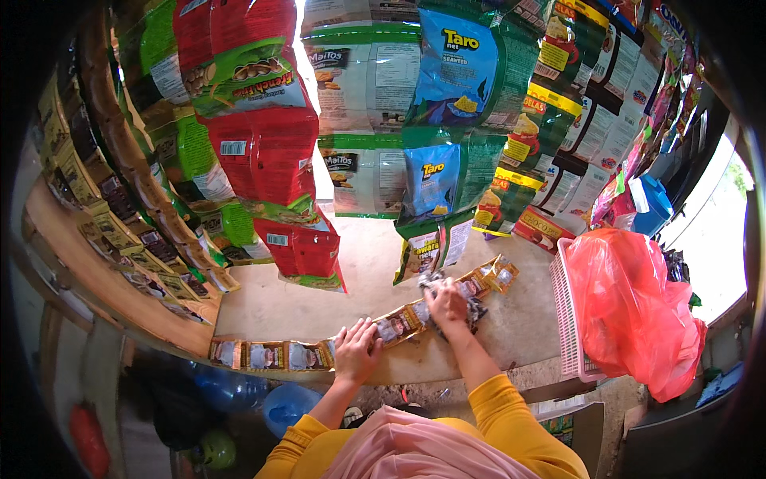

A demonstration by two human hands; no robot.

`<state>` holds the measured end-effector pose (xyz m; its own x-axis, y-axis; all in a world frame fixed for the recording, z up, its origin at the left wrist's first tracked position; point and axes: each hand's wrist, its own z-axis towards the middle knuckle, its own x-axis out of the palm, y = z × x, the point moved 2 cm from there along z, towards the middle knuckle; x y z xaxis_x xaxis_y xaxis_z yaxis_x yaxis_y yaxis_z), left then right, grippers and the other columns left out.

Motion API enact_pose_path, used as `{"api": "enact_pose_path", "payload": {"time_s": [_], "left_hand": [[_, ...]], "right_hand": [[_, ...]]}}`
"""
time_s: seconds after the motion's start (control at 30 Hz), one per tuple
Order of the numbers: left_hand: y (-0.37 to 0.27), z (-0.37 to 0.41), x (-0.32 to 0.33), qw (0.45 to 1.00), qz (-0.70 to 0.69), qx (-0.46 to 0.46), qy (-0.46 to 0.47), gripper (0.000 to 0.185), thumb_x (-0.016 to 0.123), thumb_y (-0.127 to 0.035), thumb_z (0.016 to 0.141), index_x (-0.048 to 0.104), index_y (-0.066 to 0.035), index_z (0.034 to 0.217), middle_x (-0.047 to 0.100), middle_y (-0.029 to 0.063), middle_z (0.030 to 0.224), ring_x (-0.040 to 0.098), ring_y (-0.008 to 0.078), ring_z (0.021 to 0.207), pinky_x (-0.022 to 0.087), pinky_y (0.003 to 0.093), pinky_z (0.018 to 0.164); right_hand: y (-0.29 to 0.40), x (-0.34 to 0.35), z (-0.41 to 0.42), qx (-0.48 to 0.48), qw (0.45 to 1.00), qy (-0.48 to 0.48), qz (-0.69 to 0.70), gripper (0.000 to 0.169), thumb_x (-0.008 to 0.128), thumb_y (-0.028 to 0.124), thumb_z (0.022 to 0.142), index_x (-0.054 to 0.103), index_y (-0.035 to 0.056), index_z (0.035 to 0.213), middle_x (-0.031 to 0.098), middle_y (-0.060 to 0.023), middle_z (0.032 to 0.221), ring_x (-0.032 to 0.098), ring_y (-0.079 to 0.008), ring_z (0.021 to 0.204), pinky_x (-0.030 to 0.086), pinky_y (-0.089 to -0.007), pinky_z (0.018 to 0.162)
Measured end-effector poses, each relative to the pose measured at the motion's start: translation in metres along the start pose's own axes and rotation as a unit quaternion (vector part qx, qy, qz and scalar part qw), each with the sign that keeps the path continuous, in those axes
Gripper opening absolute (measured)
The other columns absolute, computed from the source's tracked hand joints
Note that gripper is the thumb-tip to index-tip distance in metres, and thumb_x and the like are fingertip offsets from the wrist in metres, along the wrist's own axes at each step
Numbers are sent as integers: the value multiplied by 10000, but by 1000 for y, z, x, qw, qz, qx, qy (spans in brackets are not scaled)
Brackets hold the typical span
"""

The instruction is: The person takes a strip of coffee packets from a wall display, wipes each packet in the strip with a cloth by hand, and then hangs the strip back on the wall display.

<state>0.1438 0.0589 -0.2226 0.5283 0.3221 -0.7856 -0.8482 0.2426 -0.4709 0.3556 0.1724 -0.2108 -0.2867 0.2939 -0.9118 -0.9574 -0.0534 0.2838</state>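
Note:
A long strip of joined brown drink sachets [306, 355] lies along the front of the pale counter [275, 311] and slants up to the right, its far end folded near the middle right. My left hand [357, 353] rests flat on the strip, its fingers spread a little. With its fingers bunched, my right hand [447, 304] holds a crumpled dark-patterned cloth [474, 311] against the counter beside the strip. Part of the cloth is hidden under that hand.
Hanging snack packs [281, 161] and blue Taro packs [452, 72] screen the counter's back. A pink basket [571, 311] with a red plastic bag [628, 311] stands at the right. Sachet strips [102, 209] hang at the left. A blue basin [290, 407] sits below the front edge.

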Motion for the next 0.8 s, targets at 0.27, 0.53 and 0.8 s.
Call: {"api": "enact_pose_path", "payload": {"time_s": [0.27,0.53,0.8], "left_hand": [[5,-2,1,1000,1,-13,6,346,613,-274,820,617,-126,1132,576,39,1253,479,185,1227,294,416,1056],[4,-1,2,1000,-1,-4,1,341,594,-293,837,619,-127,1134,576,36,1254,484,181,1221,292,417,1055],[5,-3,0,1000,-2,-11,7,353,605,-282,827,613,-122,1142,569,41,1263,475,182,1231,289,419,1058]], "right_hand": [[39,-11,-29,-108,994,19,8,270,633,337,803,657,102,934,568,-112,973,560,-282,946,486,-385,794],[-1,-11,11,25,1000,-4,3,298,606,340,822,648,79,961,571,-143,985,576,-306,954,487,-393,796],[60,-16,-50,-156,986,38,44,289,619,359,806,660,106,940,588,-140,946,577,-305,913,492,-393,791]]}}
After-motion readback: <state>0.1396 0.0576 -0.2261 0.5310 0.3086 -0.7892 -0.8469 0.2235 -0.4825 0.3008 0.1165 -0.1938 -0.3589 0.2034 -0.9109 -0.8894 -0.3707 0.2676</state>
